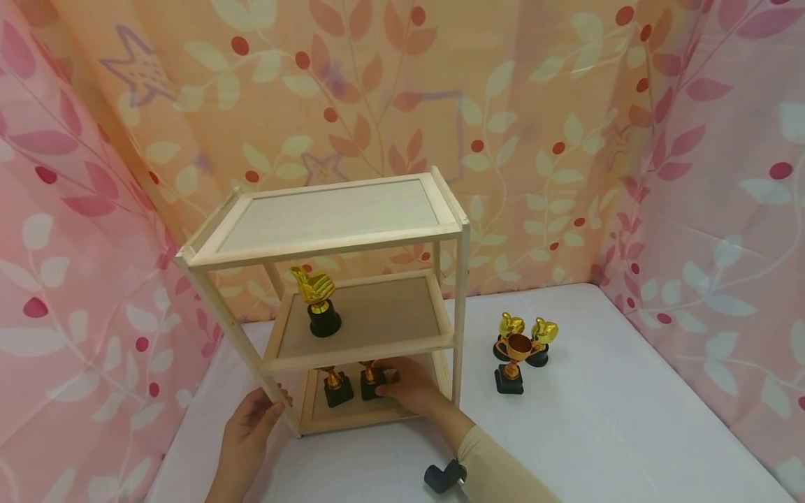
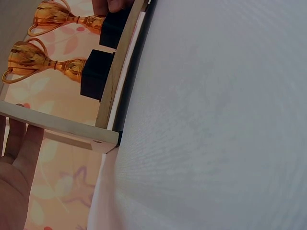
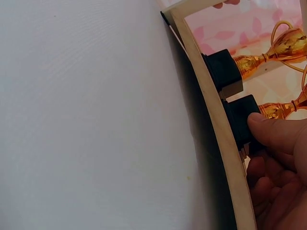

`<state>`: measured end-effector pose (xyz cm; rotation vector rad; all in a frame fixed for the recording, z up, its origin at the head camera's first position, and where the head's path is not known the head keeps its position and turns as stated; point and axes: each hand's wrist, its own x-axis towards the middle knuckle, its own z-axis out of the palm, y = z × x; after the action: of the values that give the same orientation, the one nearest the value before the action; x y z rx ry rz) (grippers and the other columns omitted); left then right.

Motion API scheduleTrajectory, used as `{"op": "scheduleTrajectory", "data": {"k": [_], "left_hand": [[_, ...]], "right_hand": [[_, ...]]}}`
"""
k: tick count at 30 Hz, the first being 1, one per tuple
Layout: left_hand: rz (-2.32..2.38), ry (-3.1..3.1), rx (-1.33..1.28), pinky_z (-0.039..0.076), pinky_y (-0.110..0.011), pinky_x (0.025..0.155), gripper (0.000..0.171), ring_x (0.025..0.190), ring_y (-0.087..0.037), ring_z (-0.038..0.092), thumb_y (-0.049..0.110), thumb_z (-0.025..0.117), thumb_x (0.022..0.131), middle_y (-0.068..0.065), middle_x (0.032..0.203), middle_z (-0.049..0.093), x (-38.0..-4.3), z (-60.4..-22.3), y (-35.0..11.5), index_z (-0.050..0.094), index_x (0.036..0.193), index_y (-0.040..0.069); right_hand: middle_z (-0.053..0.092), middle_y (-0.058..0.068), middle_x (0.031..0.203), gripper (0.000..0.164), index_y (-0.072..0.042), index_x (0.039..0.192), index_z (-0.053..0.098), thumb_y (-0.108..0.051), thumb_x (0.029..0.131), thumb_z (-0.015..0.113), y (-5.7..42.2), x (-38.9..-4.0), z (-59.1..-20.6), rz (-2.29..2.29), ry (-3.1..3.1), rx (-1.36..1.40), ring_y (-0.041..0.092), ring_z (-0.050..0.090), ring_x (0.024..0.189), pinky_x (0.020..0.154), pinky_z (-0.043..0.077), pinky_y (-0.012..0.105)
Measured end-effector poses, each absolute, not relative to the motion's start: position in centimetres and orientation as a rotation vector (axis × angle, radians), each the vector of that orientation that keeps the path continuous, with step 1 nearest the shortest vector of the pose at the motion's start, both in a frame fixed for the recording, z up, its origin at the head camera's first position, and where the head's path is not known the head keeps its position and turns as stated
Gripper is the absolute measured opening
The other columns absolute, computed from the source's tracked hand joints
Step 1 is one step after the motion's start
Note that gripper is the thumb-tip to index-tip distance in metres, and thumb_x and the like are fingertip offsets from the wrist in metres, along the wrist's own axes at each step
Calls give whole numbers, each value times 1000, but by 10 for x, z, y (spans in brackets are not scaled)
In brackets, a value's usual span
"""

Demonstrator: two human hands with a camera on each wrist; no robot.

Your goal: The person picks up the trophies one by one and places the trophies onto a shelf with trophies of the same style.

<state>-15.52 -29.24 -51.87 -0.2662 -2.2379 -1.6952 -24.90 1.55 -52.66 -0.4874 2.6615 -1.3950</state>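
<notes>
A pale wooden three-tier shelf (image 1: pixel 371 347) stands on the white cloth. On its bottom tier two golden trophy cups with black square bases stand side by side; the left trophy cup (image 2: pixel 29 60) has nothing touching it. My right hand (image 1: pixel 411 386) reaches in from the front and holds the other trophy cup (image 3: pixel 276 111) by its base, thumb (image 3: pixel 271 127) on the near side. The middle tier partly hides both cups in the head view. My left hand (image 1: pixel 251 426) grips the front left post (image 2: pixel 57 127) low down, with fingers behind it.
A gold thumbs-up trophy (image 1: pixel 319 300) stands on the middle tier. Right of the shelf, a trophy cup (image 1: pixel 516 353) stands before two more gold-topped trophies (image 1: pixel 542 339) on the white cloth (image 1: pixel 616 419). Floral curtains (image 1: pixel 534 140) close off the back and sides.
</notes>
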Motion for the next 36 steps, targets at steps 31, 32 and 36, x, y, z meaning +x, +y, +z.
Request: {"op": "scheduleTrajectory", "data": {"k": [31,32,36], "left_hand": [[-1681,-2201,-336,51,-17,91,32,105,-10,64,0,55,96,-10,116,64,-155,-516,-292,52,127,0],[-1674,-2206,-332,51,-17,91,32,106,-10,64,1,55,96,-9,116,64,-155,-516,-292,52,127,0],[-1673,-2244,-269,51,-16,90,31,105,-9,64,6,55,97,-9,116,63,-155,-517,-293,52,128,5]], "right_hand": [[60,1,108,55,-24,132,55,-25,82,78,20,-244,-528,-1471,2617,-491,9,56,79,62,49,25],[60,1,109,54,-26,132,55,-24,82,77,21,-244,-528,-1489,2610,-501,9,57,79,62,50,25],[59,-1,124,55,-36,132,52,-21,84,75,25,-241,-526,-1515,2613,-556,10,58,78,61,51,26]]}}
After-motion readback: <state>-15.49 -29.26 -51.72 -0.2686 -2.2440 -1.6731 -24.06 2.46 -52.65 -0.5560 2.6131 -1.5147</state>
